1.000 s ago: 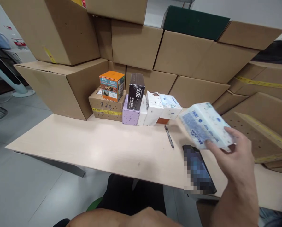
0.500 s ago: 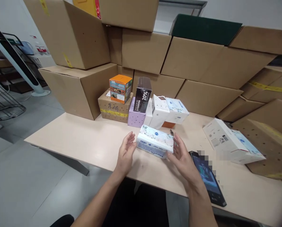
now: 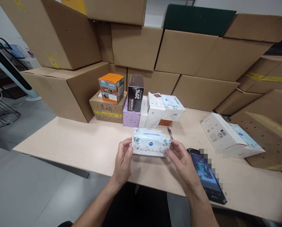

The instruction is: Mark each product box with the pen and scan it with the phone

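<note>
Pale table (image 3: 72, 140) beneath tissue pack (image 3: 151, 143), cartons (image 3: 136, 47) behind

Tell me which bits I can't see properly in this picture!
All in the head view:
1. Held pack: its underside is turned away from the camera.
2. Pen: its lower end is hidden by the right hand.
3. Dark device: blocky squares cover part of its right edge.
4. Wire frame: cut off by the left edge.
5. Orange box: its smallest print is too tiny.
</note>
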The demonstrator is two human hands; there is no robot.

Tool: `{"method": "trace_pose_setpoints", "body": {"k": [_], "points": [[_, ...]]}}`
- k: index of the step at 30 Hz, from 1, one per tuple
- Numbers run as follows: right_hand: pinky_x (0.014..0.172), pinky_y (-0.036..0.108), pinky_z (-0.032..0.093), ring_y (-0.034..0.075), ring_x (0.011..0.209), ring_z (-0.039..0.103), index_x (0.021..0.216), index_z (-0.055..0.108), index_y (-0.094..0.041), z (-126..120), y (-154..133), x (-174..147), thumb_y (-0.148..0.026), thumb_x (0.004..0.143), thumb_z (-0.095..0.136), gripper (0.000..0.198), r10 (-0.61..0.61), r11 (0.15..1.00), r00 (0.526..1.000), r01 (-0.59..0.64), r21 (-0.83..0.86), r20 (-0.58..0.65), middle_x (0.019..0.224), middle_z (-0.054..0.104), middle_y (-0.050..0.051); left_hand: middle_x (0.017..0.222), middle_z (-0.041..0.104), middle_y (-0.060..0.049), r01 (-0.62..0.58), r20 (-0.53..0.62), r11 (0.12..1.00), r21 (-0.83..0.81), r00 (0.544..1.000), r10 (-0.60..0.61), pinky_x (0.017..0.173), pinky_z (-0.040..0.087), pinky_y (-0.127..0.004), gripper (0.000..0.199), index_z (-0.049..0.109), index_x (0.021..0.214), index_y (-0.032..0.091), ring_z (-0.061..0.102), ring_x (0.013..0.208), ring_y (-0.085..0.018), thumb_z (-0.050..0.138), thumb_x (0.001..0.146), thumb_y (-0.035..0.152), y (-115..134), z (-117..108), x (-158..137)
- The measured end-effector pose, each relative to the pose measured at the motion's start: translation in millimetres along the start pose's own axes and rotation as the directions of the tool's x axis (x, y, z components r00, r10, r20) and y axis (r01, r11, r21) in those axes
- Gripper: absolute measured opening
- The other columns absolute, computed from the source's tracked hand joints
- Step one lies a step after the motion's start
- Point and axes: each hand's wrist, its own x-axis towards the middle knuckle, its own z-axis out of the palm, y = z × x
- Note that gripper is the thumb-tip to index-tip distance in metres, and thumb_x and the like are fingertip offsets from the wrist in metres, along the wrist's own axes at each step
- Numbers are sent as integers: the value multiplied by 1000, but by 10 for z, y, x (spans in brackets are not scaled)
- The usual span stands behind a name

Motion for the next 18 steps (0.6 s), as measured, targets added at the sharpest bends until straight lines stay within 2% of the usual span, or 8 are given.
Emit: {"method": "trace_pose_setpoints", "body": {"k": [3,6,12,15,18], "points": [[92,39,54,24,107,64,110,59,-25,1,-4,3,-55,87,63,39,45,999,998,-45,8,-45,116,68,9,125,60,-9,76,-24,996,43,997,-75,101,46,-40,39,56,123,21,56,120,-25,47,98,49,-39,-14,-8],[83,35,54,23,101,64,113,60,-24,14,10,4,-59,89,58,42,87,996,994,-88,-25,-66,115,68,9,130,57,-10,82,7,993,85,997,-83,103,44,-41,45,55,131,21,54,123,-26,42,99,50,-67,-27,0],[88,38,53,25,110,63,124,58,-23,56,80,1,-56,88,61,48,91,993,996,-91,-70,-12,126,65,11,135,55,-8,-17,60,992,125,998,10,109,39,-41,41,58,132,25,50,129,-25,42,100,46,-58,-39,4],[96,42,51,25,116,60,126,57,-26,54,95,-4,-50,86,66,48,19,999,999,-20,-48,-28,131,62,10,140,54,-8,-36,59,998,55,998,32,111,38,-43,41,57,133,24,49,131,-26,45,99,44,-58,-58,-10],[104,45,45,25,119,58,120,60,-28,47,73,-6,-47,86,68,40,-51,998,997,49,-38,-52,130,63,7,144,52,-7,-69,11,997,22,998,69,115,33,-44,43,55,134,24,43,137,-27,50,97,45,-76,-70,-18]]}}
